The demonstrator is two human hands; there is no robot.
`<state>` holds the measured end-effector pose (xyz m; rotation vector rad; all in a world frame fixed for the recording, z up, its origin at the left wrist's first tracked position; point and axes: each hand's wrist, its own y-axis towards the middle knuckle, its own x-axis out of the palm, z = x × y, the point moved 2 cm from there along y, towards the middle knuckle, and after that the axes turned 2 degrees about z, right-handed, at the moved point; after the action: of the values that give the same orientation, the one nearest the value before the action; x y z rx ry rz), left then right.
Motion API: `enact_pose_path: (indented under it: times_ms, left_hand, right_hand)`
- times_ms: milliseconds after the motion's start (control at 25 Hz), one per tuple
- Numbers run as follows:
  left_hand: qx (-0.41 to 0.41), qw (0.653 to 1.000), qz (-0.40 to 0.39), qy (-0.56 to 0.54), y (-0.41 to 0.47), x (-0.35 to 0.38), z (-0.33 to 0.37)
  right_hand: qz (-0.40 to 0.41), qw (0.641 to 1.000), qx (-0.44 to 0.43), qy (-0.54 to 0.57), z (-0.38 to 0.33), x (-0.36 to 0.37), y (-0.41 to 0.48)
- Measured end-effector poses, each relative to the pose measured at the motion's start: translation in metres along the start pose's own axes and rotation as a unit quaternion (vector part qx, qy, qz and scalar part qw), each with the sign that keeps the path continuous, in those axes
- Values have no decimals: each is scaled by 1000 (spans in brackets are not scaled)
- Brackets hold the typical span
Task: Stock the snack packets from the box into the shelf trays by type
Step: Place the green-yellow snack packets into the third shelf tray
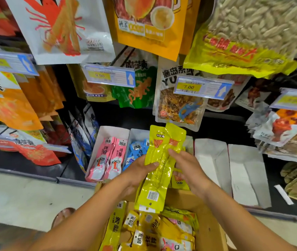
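Both hands hold a stack of long yellow snack packets [159, 165] above the cardboard box [211, 230]. My left hand [140, 171] grips the stack's left edge, thumb laid across its front. My right hand [185, 167] pinches the right edge, fingers curled behind. Several more yellow packets [151, 230] lie loose in the box. On the bottom shelf, one white tray [106, 131] holds pink packets [108, 158]. The tray [137, 133] to its right holds blue packets [135, 151]. A tray behind the stack shows a yellow packet [179, 182].
Two white trays [211, 160] [245, 171] stand to the right on the bottom shelf. Hanging snack bags and price tags [202, 86] crowd the space above the trays. The shelf's front rail [71, 180] meets pale floor at the left. A sandalled foot [62, 215] stands beside the box.
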<state>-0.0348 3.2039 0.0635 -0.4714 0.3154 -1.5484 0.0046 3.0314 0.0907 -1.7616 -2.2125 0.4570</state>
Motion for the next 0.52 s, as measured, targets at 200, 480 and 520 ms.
enact_pose_path:
  times_ms: [200,480,520]
  left_hand:
    - [6,999,24,31,20,-12,-22]
    - [-34,991,122,50,22,-22,-23]
    - [-55,990,122,35,20,-21,-25]
  right_hand:
    - [13,999,-13,-50,17,-9,15]
    - [55,998,-14,-35,23,-27,23]
    - [59,997,-29,-31,20,-27,21]
